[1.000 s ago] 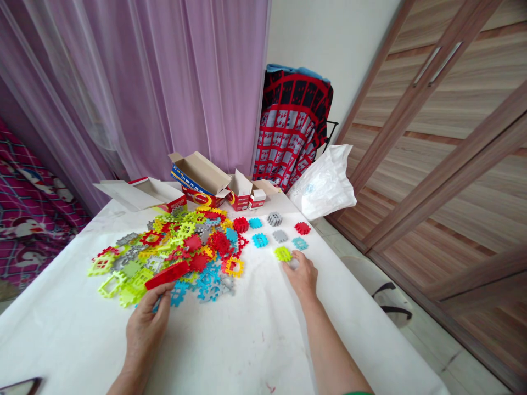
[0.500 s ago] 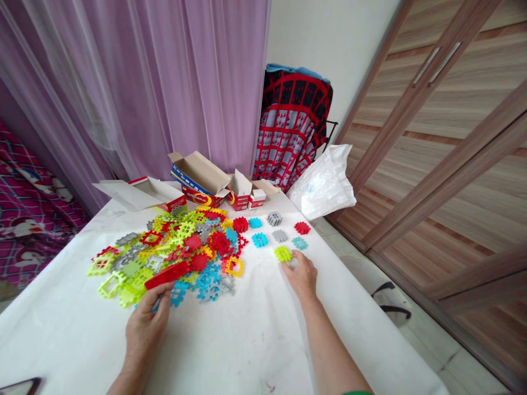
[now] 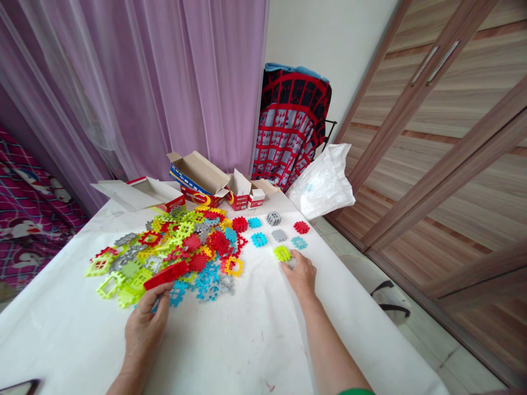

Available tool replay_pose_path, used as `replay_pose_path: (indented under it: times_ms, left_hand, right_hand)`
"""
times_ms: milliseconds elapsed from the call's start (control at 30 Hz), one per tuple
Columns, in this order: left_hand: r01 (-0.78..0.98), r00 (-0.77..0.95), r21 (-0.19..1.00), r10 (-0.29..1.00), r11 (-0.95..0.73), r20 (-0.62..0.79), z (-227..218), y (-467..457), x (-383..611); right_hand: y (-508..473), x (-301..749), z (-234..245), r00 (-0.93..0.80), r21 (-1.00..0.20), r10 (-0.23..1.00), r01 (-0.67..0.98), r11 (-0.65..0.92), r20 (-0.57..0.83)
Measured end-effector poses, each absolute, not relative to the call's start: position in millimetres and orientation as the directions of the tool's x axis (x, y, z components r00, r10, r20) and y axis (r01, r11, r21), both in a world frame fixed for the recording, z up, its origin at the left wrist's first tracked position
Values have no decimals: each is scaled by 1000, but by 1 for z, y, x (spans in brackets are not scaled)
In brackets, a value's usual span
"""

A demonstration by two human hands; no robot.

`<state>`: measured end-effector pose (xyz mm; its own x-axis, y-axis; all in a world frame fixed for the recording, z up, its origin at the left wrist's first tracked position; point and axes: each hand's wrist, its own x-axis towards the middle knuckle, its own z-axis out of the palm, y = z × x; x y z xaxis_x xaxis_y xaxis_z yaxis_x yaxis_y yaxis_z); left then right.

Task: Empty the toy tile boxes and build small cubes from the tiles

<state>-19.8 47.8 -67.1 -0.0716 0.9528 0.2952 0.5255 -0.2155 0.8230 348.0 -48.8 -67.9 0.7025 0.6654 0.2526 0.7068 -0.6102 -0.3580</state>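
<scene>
My left hand (image 3: pixel 149 318) pinches the near end of a flat red strip (image 3: pixel 167 275), which reaches out over a heap of toothed plastic building pieces (image 3: pixel 181 233). These are lime green, red, yellow, grey and blue; several have window cut-outs. To the right, the thumb and fingers of my right hand (image 3: pixel 300 274) close on the near right edge of a lime-green building piece (image 3: pixel 282 253), at table level. Just beyond it are small stacks and single pieces: a blue piece (image 3: pixel 259 240), a grey piece (image 3: pixel 279 235), a grey stack (image 3: pixel 274 218), a teal piece (image 3: pixel 298 243) and a red piece (image 3: pixel 301 227).
Open cardboard boxes (image 3: pixel 200 171) stand along the back of the white-covered table (image 3: pixel 230 351). A white plastic bag (image 3: pixel 323 184) lies at the back right corner. A dark-edged object (image 3: pixel 24 387) shows at the front left. A wooden wardrobe (image 3: pixel 436 142) stands right.
The view has shifted very slightly. Both hands and the pieces stay where they were.
</scene>
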Motion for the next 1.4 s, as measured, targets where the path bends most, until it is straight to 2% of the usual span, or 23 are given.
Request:
replay_pose_path:
  times_ms: [500,1033,1200,1400]
  left_hand:
    - [528,-66,825,959,-200,275,-64,47,-20]
    - [532,-65,822,959,-201,276,-64,48,-19]
    - [530,-64,819,953,-217,294,-67,49,-20]
    - [519,-82,837,965,-173,250,-64,48,-19]
  right_hand:
    - [-48,344,-65,698,-324,664,714,-620,268]
    - [-49,345,-64,707,-347,659,704,-620,258]
    - [-50,343,-63,741,-337,621,671,-661,257]
    - [-49,340,-61,760,-319,604,650,-690,242]
